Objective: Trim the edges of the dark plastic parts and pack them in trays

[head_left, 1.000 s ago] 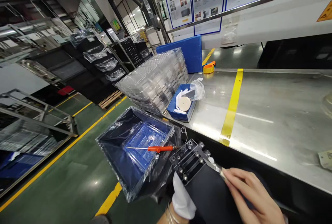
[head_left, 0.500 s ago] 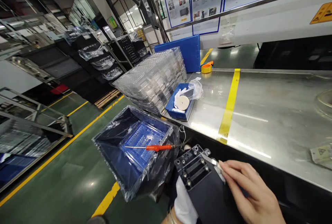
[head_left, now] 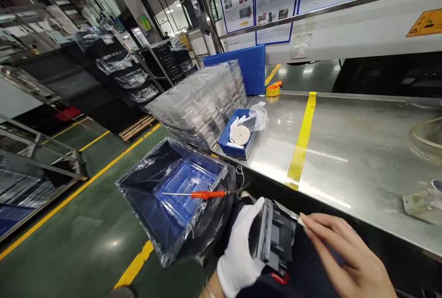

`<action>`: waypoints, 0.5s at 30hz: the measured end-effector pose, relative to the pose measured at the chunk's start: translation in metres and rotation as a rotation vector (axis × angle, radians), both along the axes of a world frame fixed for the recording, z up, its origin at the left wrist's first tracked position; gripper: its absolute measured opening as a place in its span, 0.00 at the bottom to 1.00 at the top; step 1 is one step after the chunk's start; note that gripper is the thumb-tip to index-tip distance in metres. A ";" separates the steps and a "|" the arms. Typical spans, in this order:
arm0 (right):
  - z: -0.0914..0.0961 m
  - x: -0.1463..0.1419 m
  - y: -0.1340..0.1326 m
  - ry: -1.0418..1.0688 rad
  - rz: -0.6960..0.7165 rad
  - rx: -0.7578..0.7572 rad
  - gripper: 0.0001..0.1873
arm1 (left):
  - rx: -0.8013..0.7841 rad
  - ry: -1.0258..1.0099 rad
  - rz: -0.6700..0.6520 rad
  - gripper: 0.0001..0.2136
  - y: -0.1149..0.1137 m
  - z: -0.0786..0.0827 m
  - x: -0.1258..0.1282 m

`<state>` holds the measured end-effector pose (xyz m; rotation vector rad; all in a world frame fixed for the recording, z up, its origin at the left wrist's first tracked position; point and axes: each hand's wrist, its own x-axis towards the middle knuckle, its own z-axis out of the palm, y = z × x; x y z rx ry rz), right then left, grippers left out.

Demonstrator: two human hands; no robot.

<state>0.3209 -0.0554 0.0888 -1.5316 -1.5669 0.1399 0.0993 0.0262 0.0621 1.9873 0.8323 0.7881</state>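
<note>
My left hand point(head_left: 240, 247), in a white glove, grips a black plastic part point(head_left: 272, 238) from the left and holds it tilted on edge over my lap. My bare right hand point(head_left: 345, 256) pinches a thin metal blade tool point(head_left: 288, 213) whose tip rests at the part's upper right corner. A red-handled screwdriver point(head_left: 203, 194) lies across a blue bin lined with clear plastic point(head_left: 145, 196) just left of my hands.
A steel table point(head_left: 362, 150) with a yellow tape line point(head_left: 302, 143) runs along the right. On it stand stacked clear trays point(head_left: 200, 104), a small blue box with a white disc point(head_left: 238, 136), an orange tape roll point(head_left: 274, 88) and a warning label point(head_left: 416, 200). Green floor lies to the left.
My left hand has turned the black part from lying flat with its screw face up to standing on edge. The right hand and blade stayed at its corner.
</note>
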 end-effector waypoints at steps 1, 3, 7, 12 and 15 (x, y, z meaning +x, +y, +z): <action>-0.001 0.001 0.000 0.002 0.009 -0.005 0.12 | 0.065 0.033 0.009 0.42 0.000 -0.001 -0.003; -0.005 0.005 0.000 0.009 -0.007 -0.023 0.11 | 0.147 0.041 0.007 0.43 0.001 -0.002 -0.008; -0.012 0.014 0.001 0.242 -0.066 -0.146 0.11 | 0.105 -0.024 -0.107 0.45 0.011 0.004 -0.011; -0.003 0.013 0.006 0.608 0.114 -0.563 0.23 | -0.053 -0.148 -0.283 0.37 0.018 0.022 -0.003; 0.004 0.007 0.011 0.639 0.216 -0.610 0.28 | -0.204 -0.131 -0.307 0.28 0.016 0.044 0.006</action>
